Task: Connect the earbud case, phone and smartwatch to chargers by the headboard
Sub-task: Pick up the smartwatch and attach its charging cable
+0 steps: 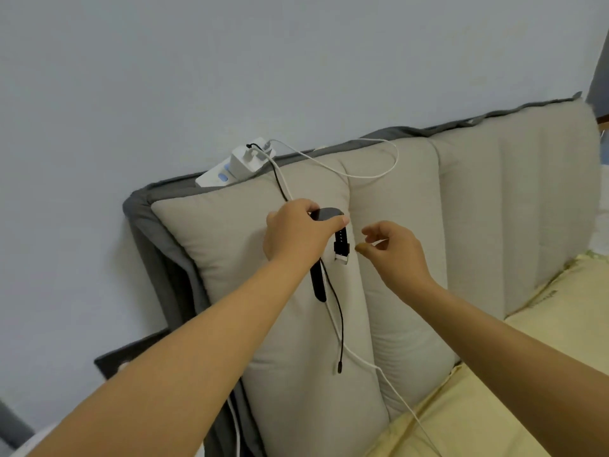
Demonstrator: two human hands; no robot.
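Two bare forearms reach up from the lower edge over a pale yellow bedsheet (514,390) toward a padded beige headboard (412,225). A white cable (395,387) trails down the cushions and across the sheet, while a black cable (339,324) hangs loose against the padding, its plug end dangling free. The left hand (296,232) grips a black smartwatch (328,214) by its round body, thumb and fingers curled around it, holding it against the headboard; one strap hangs below the wrist and the buckle end hangs just right of the thumb. The right hand (392,249) hovers just beside the watch, apart from it, its fingers loosely curled and holding nothing. Farther up, both cables climb to a white charger (247,161) plugged into a white power strip (214,178) that rests on the grey top edge of the headboard, against a plain pale wall (197,77). The white cable loops wide to the right across the upper cushions before dropping behind the left hand
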